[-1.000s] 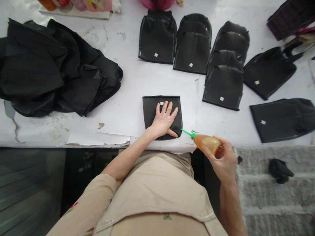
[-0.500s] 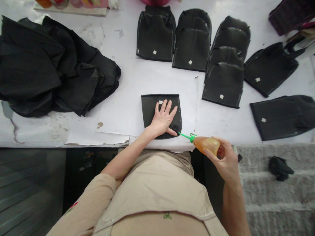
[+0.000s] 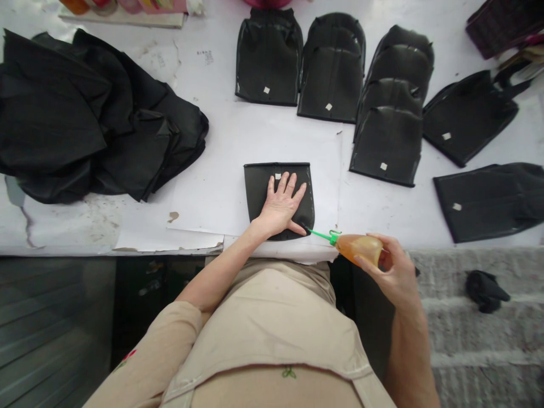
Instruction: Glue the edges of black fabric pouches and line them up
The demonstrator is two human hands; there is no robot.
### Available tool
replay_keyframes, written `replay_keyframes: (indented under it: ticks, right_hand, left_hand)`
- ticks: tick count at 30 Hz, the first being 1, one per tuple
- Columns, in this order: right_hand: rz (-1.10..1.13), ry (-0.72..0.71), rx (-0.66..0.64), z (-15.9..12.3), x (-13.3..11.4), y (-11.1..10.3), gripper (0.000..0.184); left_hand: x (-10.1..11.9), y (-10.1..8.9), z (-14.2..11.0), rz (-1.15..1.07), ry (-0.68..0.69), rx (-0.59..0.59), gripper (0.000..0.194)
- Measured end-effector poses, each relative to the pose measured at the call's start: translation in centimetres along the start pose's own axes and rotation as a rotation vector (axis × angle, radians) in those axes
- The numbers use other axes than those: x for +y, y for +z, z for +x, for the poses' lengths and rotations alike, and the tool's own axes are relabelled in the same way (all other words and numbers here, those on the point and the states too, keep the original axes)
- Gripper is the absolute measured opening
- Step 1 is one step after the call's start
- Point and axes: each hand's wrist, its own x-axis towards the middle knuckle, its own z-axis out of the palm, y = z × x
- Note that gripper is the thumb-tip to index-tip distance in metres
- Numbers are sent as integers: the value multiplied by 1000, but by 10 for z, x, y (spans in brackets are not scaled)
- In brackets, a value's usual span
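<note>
My left hand (image 3: 281, 207) lies flat with its fingers spread on a black sheet-like piece (image 3: 258, 190) at the table's front edge. A small pale square (image 3: 277, 176) sits on that piece, just past my fingertips. Squeezed between the thumb and fingers of my right hand (image 3: 393, 269) is a squeeze bottle (image 3: 359, 248) of amber liquid, tilted on its side. Its thin green nozzle (image 3: 323, 234) points left, the tip at the piece's lower right edge beside my left thumb. Whether liquid is coming out cannot be seen.
A heap of black material (image 3: 85, 113) covers the table's left side. Several similar black pieces with pale squares, one here (image 3: 385, 136), lie at the back and right. A dark basket (image 3: 501, 28) stands at the far right corner. Below right, a black scrap (image 3: 487, 290) rests on grey fabric.
The bottle and my right hand have shifted very slightly right, the nozzle tip staying by the piece's edge. My left hand has not moved.
</note>
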Motion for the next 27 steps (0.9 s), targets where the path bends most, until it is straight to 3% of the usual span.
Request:
replay_keyframes:
  ticks: [10,14,20,27]
  right_hand:
    - [222,75,197,-4,-1,9,60]
    - [266,122,263,-5,-1,14,60]
    - [258,138,242,-11,0,18,62]
    - [107,8,220,-22,-3,18,55]
  left_hand:
    - [3,-8,14,-9,-45,8,135]
    - [6,-17,8,11,-75,-15,120]
    - [-2,-11,-6,27,-5,-3,108]
    - [-2,1,-3,24,-14,47,103]
